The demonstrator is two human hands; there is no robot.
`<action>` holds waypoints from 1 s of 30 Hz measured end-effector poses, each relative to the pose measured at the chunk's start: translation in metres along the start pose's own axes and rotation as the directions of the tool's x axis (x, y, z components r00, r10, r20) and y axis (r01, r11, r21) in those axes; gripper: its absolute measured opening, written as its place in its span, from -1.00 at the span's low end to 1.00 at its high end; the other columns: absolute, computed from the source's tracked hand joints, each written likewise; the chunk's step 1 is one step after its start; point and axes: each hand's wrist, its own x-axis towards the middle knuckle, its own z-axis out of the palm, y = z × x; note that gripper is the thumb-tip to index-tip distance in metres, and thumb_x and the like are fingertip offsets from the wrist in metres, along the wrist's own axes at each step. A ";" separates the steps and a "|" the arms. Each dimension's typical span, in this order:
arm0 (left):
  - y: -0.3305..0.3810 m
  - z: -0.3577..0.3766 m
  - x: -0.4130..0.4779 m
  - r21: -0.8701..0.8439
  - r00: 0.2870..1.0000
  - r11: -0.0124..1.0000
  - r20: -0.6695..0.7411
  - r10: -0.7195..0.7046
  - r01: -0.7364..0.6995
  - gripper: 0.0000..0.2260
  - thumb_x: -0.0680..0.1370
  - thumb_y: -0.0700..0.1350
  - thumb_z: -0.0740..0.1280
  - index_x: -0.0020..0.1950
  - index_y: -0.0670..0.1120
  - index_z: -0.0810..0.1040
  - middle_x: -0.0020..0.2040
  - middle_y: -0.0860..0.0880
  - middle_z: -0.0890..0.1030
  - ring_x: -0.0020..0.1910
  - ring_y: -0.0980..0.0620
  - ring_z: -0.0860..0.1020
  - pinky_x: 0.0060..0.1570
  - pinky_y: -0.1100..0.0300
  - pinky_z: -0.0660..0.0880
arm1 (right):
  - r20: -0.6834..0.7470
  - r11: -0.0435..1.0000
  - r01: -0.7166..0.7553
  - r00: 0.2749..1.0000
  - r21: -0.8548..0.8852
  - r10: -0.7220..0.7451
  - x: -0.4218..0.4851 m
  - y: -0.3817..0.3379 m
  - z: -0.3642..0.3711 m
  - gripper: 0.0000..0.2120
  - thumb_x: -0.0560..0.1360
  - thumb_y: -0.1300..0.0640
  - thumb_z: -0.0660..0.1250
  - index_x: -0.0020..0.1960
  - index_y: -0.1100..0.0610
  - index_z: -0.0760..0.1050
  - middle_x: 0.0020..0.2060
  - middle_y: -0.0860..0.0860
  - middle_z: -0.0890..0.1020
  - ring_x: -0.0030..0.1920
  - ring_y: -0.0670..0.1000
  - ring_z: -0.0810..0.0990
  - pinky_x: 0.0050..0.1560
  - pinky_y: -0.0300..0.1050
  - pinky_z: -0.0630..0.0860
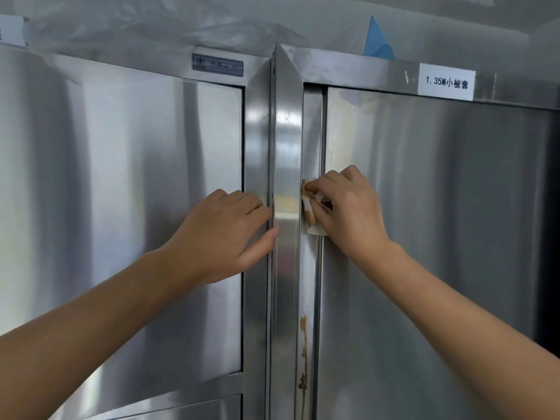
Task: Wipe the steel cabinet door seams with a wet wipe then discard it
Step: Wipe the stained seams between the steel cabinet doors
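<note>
Your right hand (348, 210) pinches the wet wipe (312, 215) against the right door (439, 222) at its left-edge seam (309, 283). It's soft, limp and probably slick, so hold it bunched under your fingertips. Your left hand (224, 237) rests, fingers together, on the neighbouring frame (257, 140).

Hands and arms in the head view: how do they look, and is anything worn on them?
The left hand and the right hand are bare: no gloves, rings or watch can be seen. The left forearm and the right forearm are bare too; no sleeve shows in the picture.
</note>
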 end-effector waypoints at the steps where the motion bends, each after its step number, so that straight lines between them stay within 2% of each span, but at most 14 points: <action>1: 0.002 0.002 -0.003 -0.005 1.000 1.000 0.011 0.004 -0.004 -0.58 0.66 0.11 0.05 0.03 -0.11 0.61 -0.08 -0.05 0.60 -0.18 -0.09 0.50 -0.17 0.01 0.39 | 0.006 1.000 -0.001 1.000 0.008 0.001 -0.007 -0.002 0.000 -0.95 0.49 0.14 0.46 -0.06 0.09 0.65 -0.29 -0.07 0.58 -0.19 0.06 0.41 -0.21 -0.16 0.32; 3: 0.006 0.005 -0.009 -0.011 1.000 1.000 0.027 0.010 -0.010 -0.58 0.65 0.11 0.07 0.04 -0.11 0.62 -0.06 -0.06 0.62 -0.15 -0.09 0.52 -0.15 0.00 0.42 | 0.025 1.000 -0.008 1.000 0.025 0.008 -0.022 -0.006 -0.001 -0.96 0.47 0.16 0.46 -0.08 0.10 0.63 -0.28 -0.07 0.59 -0.18 0.04 0.41 -0.18 -0.18 0.29; 7: 0.013 0.011 -0.019 -0.015 1.000 1.000 0.027 0.004 -0.004 -0.60 0.65 0.10 0.08 -0.01 -0.10 0.62 -0.10 -0.05 0.61 -0.17 -0.09 0.52 -0.17 -0.02 0.44 | 0.071 0.998 -0.023 0.997 0.057 0.019 -0.048 -0.014 -0.002 -0.92 0.42 0.22 0.47 -0.10 0.12 0.62 -0.28 -0.06 0.59 -0.17 0.02 0.42 -0.20 -0.08 0.42; 12: 0.016 0.018 -0.029 -0.031 0.999 0.999 0.036 -0.012 0.014 -0.60 0.65 0.11 0.09 -0.01 -0.10 0.61 -0.11 -0.04 0.60 -0.17 -0.10 0.53 -0.16 -0.01 0.44 | 0.079 0.998 -0.025 0.997 0.063 0.020 -0.073 -0.021 -0.002 -0.88 0.41 0.23 0.49 -0.08 0.10 0.62 -0.29 -0.06 0.59 -0.20 0.04 0.42 -0.22 -0.01 0.46; 16: 0.020 0.022 -0.036 -0.048 0.999 0.999 0.046 -0.017 0.019 -0.61 0.65 0.11 0.09 -0.01 -0.10 0.61 -0.12 -0.03 0.59 -0.17 -0.10 0.53 -0.15 0.00 0.45 | 0.086 0.998 -0.036 0.996 0.047 0.032 -0.090 -0.027 -0.001 -0.87 0.40 0.25 0.51 -0.10 0.09 0.61 -0.29 -0.07 0.58 -0.21 0.03 0.39 -0.23 -0.09 0.40; 25: 0.036 0.035 -0.056 -0.059 0.995 0.998 0.095 -0.010 0.015 -0.61 0.66 0.12 0.10 0.03 -0.08 0.62 -0.07 -0.03 0.61 -0.15 -0.08 0.53 -0.12 0.00 0.45 | 0.190 0.998 -0.068 0.980 0.013 0.065 -0.131 -0.042 -0.004 -0.79 0.30 0.27 0.54 -0.15 0.07 0.60 -0.29 -0.08 0.59 -0.20 0.07 0.47 -0.26 -0.06 0.43; 30: 0.041 0.039 -0.065 -0.063 0.993 0.998 0.119 -0.015 0.022 -0.62 0.66 0.13 0.09 0.03 -0.06 0.62 -0.07 -0.01 0.61 -0.14 -0.06 0.53 -0.11 0.03 0.43 | 0.185 0.997 -0.077 0.980 0.014 0.073 -0.110 -0.037 -0.009 -0.85 0.36 0.23 0.51 -0.12 0.05 0.63 -0.28 -0.08 0.61 -0.20 0.05 0.46 -0.20 -0.09 0.39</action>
